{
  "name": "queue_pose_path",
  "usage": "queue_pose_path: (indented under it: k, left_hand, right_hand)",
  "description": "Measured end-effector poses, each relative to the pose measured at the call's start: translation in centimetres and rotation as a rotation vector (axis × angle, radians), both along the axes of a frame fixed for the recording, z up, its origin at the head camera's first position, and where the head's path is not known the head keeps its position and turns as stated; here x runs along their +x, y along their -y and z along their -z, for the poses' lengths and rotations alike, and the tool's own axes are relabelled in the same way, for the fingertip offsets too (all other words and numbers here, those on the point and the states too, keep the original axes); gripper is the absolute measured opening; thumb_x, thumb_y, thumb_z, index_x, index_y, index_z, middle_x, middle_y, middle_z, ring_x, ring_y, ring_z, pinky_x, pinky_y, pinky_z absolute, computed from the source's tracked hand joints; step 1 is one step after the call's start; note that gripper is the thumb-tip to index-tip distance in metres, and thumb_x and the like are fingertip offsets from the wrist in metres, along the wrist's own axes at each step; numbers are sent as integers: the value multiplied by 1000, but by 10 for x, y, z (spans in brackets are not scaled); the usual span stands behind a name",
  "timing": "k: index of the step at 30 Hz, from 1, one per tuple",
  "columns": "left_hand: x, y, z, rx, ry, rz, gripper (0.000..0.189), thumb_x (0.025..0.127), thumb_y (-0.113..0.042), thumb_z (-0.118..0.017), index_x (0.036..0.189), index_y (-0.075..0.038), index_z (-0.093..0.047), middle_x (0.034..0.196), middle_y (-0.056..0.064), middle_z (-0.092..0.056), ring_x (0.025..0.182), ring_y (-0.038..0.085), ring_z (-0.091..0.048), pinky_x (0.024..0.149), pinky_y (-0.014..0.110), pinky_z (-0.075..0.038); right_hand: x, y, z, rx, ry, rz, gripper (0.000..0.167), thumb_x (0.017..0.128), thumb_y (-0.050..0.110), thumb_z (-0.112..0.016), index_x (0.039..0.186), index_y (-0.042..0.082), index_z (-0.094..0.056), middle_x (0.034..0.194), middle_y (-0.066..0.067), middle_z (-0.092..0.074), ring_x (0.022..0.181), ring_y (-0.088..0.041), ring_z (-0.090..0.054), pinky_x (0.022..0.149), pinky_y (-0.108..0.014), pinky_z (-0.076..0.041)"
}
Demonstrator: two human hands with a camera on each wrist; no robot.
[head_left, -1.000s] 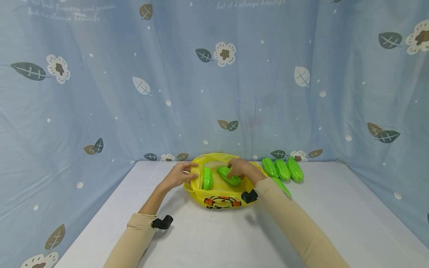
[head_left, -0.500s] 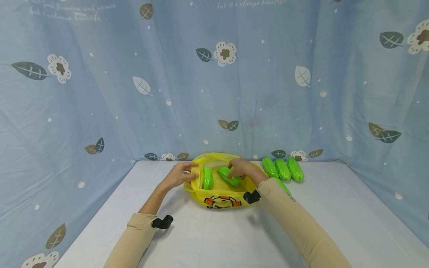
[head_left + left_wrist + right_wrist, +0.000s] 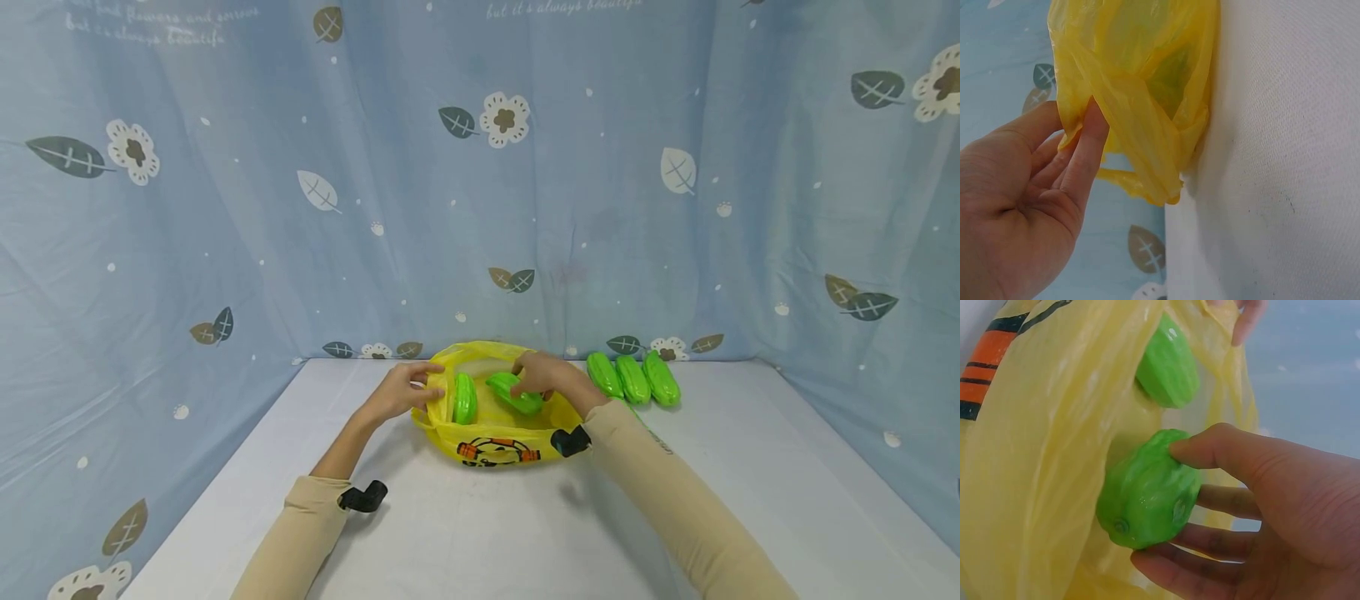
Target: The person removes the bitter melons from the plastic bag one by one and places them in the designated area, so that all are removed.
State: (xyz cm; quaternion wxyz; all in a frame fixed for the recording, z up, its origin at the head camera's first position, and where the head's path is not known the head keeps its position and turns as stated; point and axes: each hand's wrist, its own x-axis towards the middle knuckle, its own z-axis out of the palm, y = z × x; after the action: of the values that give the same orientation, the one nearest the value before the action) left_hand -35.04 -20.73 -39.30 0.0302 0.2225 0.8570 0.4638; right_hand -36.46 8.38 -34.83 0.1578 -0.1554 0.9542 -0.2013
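Note:
A yellow plastic bag (image 3: 495, 450) with a printed cartoon lies open-mouthed on the table. My left hand (image 3: 400, 392) grips its left rim; in the left wrist view, the thin film (image 3: 1129, 112) runs between the fingers. Inside the bag, a glossy, ridged green toy vegetable (image 3: 465, 398) lies against the left wall. My right hand (image 3: 543, 375) reaches into the mouth and holds a second green toy vegetable (image 3: 1147, 494), thumb on top and fingers beneath. Its near end faces the right wrist camera, with the first one just beyond it.
Behind my right forearm, three more green toy vegetables (image 3: 633, 380) lie side by side at the table's back right. A sliver of another shows by the sleeve (image 3: 645, 450). A blue patterned curtain (image 3: 480, 208) hangs behind the white table (image 3: 465, 533).
My right forearm and wrist have shifted slightly to the right, covering more of the green toy vegetable beside the bag. The left hand stays on the bag's rim.

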Motion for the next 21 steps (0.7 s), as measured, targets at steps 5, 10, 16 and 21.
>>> queue_pose_path:
  k: [5, 10, 16, 21]
  left_hand:
    - [0, 0, 0, -5, -5, 9, 51, 92, -13, -69, 138, 3, -52, 112, 27, -66, 83, 26, -73, 70, 47, -62]
    - [-3, 0, 1, -5, 5, 6, 50, 92, -8, -68, 137, 5, -52, 112, 29, -66, 86, 29, -73, 72, 48, -62]
    - [-2, 0, 1, 1, 11, -7, 51, 90, -15, -72, 136, -3, -56, 110, 22, -67, 84, 23, -73, 68, 37, -63]
    - [10, -5, -10, 0, 13, 4, 52, 91, -9, -70, 137, 4, -53, 111, 28, -65, 86, 28, -73, 73, 49, -62]
  right_hand:
    - [0, -6, -1, -26, 3, -5, 52, 92, 28, -69, 138, 8, -55, 141, -15, -52, 90, -20, -63, 72, -35, -62]
    - [2, -11, -6, -40, -8, -27, 53, 92, 29, -69, 139, 9, -54, 142, -16, -52, 88, -20, -63, 73, -35, -62]
    - [2, -18, -8, -70, -16, -56, 56, 91, 31, -70, 140, 9, -53, 143, -16, -51, 76, -20, -64, 73, -38, -62]
    - [1, -25, -8, -107, -23, -75, 58, 91, 31, -70, 141, 8, -52, 137, -17, -57, 74, -17, -67, 72, -39, -62]
